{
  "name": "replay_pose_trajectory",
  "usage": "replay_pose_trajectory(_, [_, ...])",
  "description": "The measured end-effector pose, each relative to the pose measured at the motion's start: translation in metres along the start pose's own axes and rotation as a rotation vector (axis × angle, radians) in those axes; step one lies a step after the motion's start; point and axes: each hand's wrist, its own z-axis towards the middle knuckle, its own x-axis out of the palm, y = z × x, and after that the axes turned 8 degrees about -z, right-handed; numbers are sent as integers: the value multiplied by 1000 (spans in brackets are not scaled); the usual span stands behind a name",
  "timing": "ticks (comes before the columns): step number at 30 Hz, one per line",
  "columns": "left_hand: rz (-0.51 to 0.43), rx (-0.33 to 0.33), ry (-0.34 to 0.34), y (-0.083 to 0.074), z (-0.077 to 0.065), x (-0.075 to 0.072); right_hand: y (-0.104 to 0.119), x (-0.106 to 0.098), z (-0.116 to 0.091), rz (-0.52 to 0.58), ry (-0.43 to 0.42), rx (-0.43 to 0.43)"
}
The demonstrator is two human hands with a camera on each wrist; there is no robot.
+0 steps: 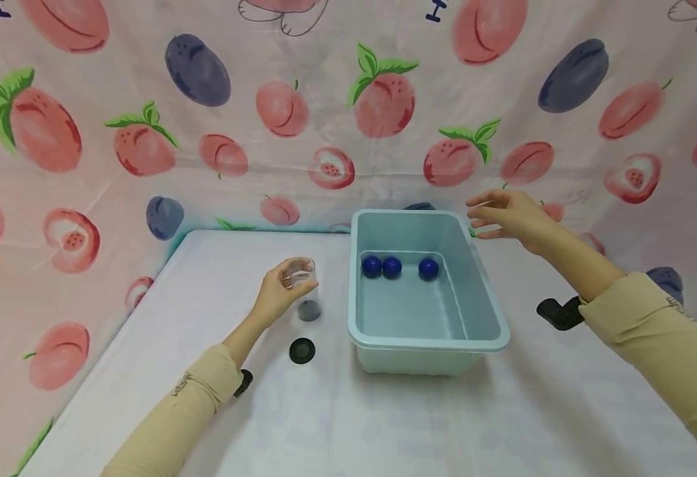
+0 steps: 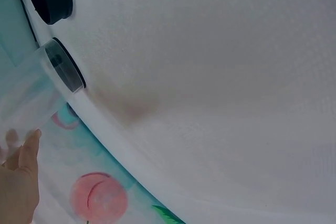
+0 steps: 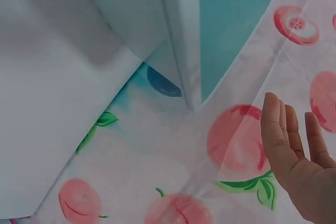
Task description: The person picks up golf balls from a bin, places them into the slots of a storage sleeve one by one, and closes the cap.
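Note:
My left hand (image 1: 273, 297) grips a clear cylindrical container (image 1: 311, 297) with a dark bottom, thumb and fingers curled round its upper part. In the left wrist view the see-through wall of that container (image 2: 31, 85) slants away from the fingertips. A round black lid (image 1: 302, 350) lies on the white table in front of it. To the right stands a pale blue plastic basin (image 1: 428, 345) with three dark blue balls (image 1: 428, 269) on its floor. Beside the basin's far right rim my right hand (image 1: 512, 215) hovers with fingers loosely extended, holding nothing.
A fruit-printed cloth (image 1: 330, 119) hangs behind and left of the white table (image 1: 163, 331). Black devices show beside both cuffs, one (image 1: 560, 313) at the right sleeve and one (image 1: 243, 382) at the left. The basin's raised walls stand between the hands.

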Motion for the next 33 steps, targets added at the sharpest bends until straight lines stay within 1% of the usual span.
replay_pose_trajectory(6, [9,-9,-2,-2,0,-1,15,4,10,-55,17,8])
replay_pose_trajectory(12, [3,-6,3,-2,1,-1,25,12,19,-69,31,21])
replay_pose_trajectory(20, [5,-18,5,1,0,-1,36,26,30,-86,67,29])
replay_pose_trajectory(22, [8,-12,9,4,1,0,38,30,33,-95,71,31])
replay_pose_trajectory(26, [-4,-8,9,19,8,-2,43,38,39,-100,80,27])
replay_pose_trajectory(29, [-11,-17,3,32,12,-4,46,45,43,-91,94,24])
replay_pose_trajectory(33, [-7,-13,-3,35,13,-4,48,53,49,-85,117,32])
